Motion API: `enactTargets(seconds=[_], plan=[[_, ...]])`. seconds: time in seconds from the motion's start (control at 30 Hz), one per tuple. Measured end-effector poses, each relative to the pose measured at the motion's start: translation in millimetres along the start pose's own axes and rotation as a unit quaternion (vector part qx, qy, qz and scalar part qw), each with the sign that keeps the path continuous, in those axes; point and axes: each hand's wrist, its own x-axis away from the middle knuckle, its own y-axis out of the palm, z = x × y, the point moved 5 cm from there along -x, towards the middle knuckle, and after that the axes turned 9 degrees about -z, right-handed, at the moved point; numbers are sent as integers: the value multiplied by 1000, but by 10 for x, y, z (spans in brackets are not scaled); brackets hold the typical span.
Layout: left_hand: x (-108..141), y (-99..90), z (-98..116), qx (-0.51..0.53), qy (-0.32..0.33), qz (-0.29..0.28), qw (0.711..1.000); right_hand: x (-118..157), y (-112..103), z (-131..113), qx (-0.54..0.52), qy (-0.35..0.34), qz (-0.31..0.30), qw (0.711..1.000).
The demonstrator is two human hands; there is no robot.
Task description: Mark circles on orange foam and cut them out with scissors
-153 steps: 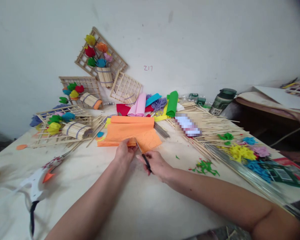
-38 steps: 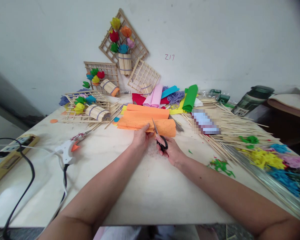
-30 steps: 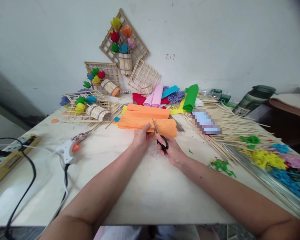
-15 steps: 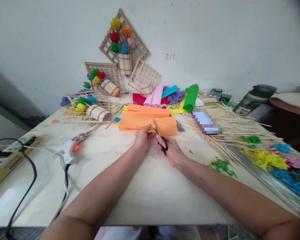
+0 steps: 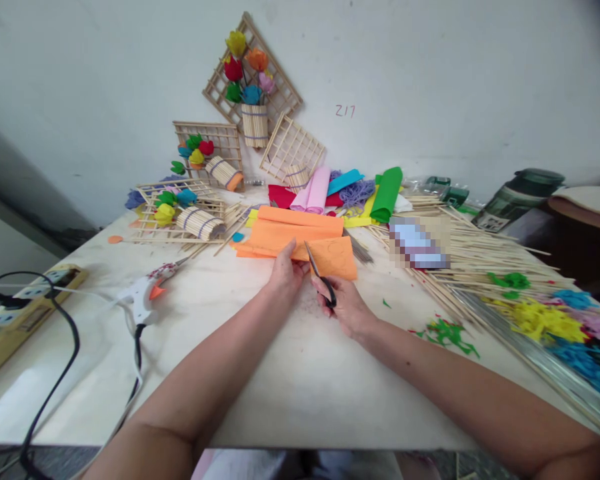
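Pinches folded orange sheet (image 5: 336, 257) over desk (image 5: 285, 393) with left hand (image 5: 286, 272), thumb uppermost, apparently to steady layers beside the blades. Grips scissors (image 5: 331, 295) in right hand (image 5: 349, 308), blades pointing forward across marked paper, likely for controlled angle.

— How does the light look to us?
— Soft and fairly bright; we see pale glare on the table (image 5: 280, 393) at lower left and shadow darkening the left of the wall (image 5: 130, 80).
— And the sharpness?
— We find fine detail slightly soft, the phone (image 5: 418, 244) pixelated, the outer edges stretched, and the upper right corner black.
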Motion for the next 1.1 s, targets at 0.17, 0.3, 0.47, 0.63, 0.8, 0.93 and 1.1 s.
enactTargets(seconds=[0.17,0.3,0.47,0.63,0.8,0.93,1.1], plan=[[-63,-56,18,-1,19,42,999,8,10,1,5,12,6,1000],[-67,-48,-3,-16,27,36,999,-1,12,2,-10,21,11,1000],[-39,-39,-43,-46,22,43,998,-15,8,18,-19,25,16,999],[-27,-56,-72,-83,29,40,995,-19,5,18,-31,20,12,999],[-16,-89,-119,-107,20,23,994,-11,5,5,-40,34,16,998],[-5,-119,-134,-130,20,49,990,-4,21,-25,-50,29,14,998],[17,-104,-132,-145,21,65,987,-2,29,-46,-50,25,15,998]])
